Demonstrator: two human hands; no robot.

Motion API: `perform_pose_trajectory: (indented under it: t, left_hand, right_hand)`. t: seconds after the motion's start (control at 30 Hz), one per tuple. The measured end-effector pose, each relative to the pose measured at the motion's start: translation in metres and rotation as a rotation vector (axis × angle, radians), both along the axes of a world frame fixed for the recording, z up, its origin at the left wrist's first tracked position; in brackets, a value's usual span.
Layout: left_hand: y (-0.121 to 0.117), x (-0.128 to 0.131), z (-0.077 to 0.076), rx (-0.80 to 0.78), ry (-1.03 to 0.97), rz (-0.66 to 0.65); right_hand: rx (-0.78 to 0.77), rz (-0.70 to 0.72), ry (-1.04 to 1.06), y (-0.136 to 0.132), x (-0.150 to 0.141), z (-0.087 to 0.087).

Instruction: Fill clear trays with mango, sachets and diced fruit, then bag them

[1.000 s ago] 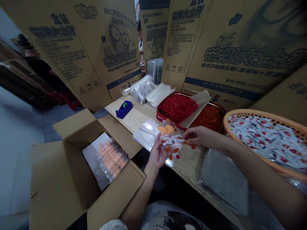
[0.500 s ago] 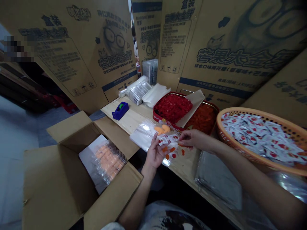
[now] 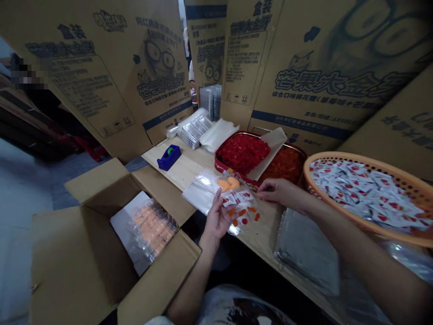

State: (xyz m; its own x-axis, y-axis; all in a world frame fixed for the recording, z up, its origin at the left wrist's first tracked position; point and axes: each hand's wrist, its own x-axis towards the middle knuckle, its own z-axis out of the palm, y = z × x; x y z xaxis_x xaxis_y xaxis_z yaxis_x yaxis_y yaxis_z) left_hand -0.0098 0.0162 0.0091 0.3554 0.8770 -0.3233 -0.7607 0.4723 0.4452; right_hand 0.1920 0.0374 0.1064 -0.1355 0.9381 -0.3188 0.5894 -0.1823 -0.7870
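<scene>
My left hand (image 3: 216,219) is closed on the near-left edge of a clear plastic package (image 3: 241,212). Inside or on it show a curved orange piece (image 3: 228,183), white sachets with red print (image 3: 237,197), and several small orange and red pieces (image 3: 252,209). To its right, my right hand (image 3: 275,190) has its fingertips pinched together beside the package's right edge; whatever they hold is too small to make out. Just beyond that hand stands a red-rimmed tin with red bits (image 3: 241,149) and orange bits (image 3: 284,164), split by a cardboard divider (image 3: 269,151).
At right is an orange basket (image 3: 338,216) of sachets. A carton (image 3: 64,257) at left holds packed orange pieces (image 3: 154,228). Clear bags (image 3: 199,192), a blue tape dispenser (image 3: 169,157) and plastic trays (image 3: 196,128) lie on the table. Large printed cartons (image 3: 304,99) wall the back.
My right hand has drawn slightly right, away from the package. My left hand keeps its hold, and the small pieces have shifted a little.
</scene>
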Motion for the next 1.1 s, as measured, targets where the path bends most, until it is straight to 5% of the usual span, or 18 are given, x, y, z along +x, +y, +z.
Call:
perform_pose_trajectory:
  t: [0.17, 0.33, 0.53, 0.73, 0.9, 1.1]
  left_hand:
    - [-0.008, 0.000, 0.003, 0.000, 0.007, -0.016]
    - [-0.021, 0.000, 0.006, 0.001, -0.022, -0.015]
    - [-0.031, -0.001, 0.004, -0.015, -0.015, -0.059]
    - [-0.035, -0.003, 0.001, -0.015, -0.024, -0.107]
    - [-0.036, -0.005, 0.001, -0.010, 0.005, -0.120]
    - [-0.037, -0.003, 0.001, 0.008, 0.005, -0.127]
  right_hand:
    - [0.320, -0.184, -0.415, 0.031, 0.034, 0.001]
    - [0.393, -0.200, -0.700, 0.040, 0.046, -0.002]
    - [0.360, -0.394, -0.866, -0.009, 0.036, -0.017]
    - [0.336, -0.522, -0.930, -0.063, 0.034, -0.063]
    - [0.420, -0.539, -0.905, -0.079, 0.053, -0.093]
    - [0.437, -0.585, -0.918, -0.079, 0.058, -0.098]
